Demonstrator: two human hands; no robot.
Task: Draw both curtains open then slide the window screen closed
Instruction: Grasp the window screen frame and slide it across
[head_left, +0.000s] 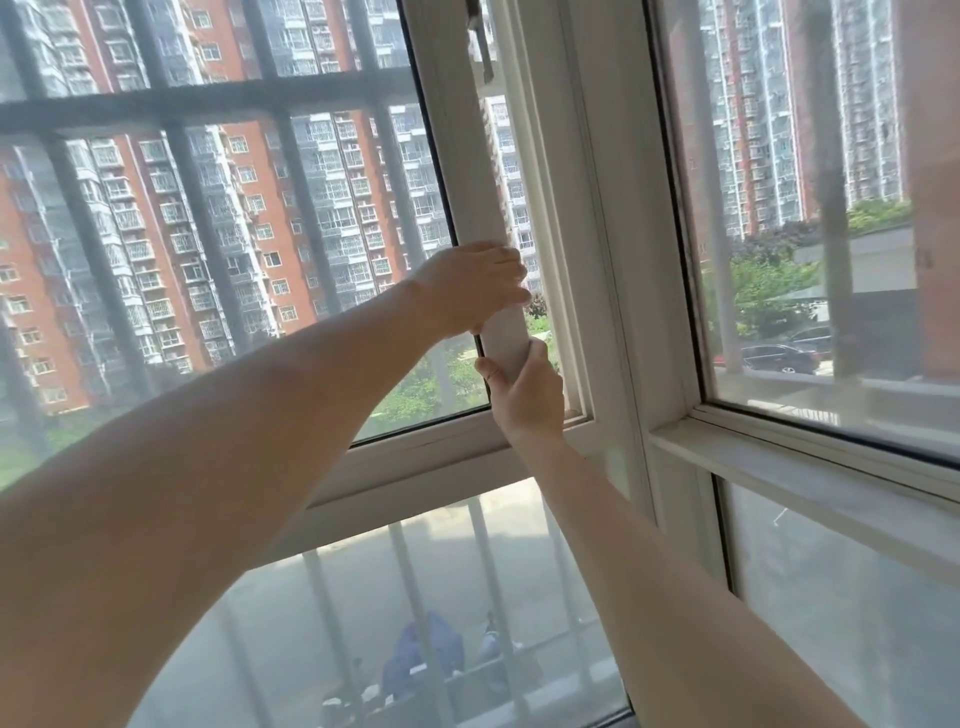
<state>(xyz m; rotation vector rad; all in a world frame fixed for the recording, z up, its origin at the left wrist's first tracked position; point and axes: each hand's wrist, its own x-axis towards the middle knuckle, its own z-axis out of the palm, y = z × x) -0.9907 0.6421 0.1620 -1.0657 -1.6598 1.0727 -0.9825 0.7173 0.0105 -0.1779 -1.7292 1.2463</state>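
The window screen is a grey mesh panel in a white frame; it covers the left opening. Both hands hold its right vertical frame bar. My left hand wraps the bar from the left, higher up. My right hand grips the same bar just below, near the sill. A narrow gap of unscreened opening shows between the bar and the white window frame to its right. No curtain is in view.
A fixed glass pane fills the right side, and lower panes sit under the sill. Dark security bars run outside the window. Beyond them stand tall apartment blocks, trees and parked cars.
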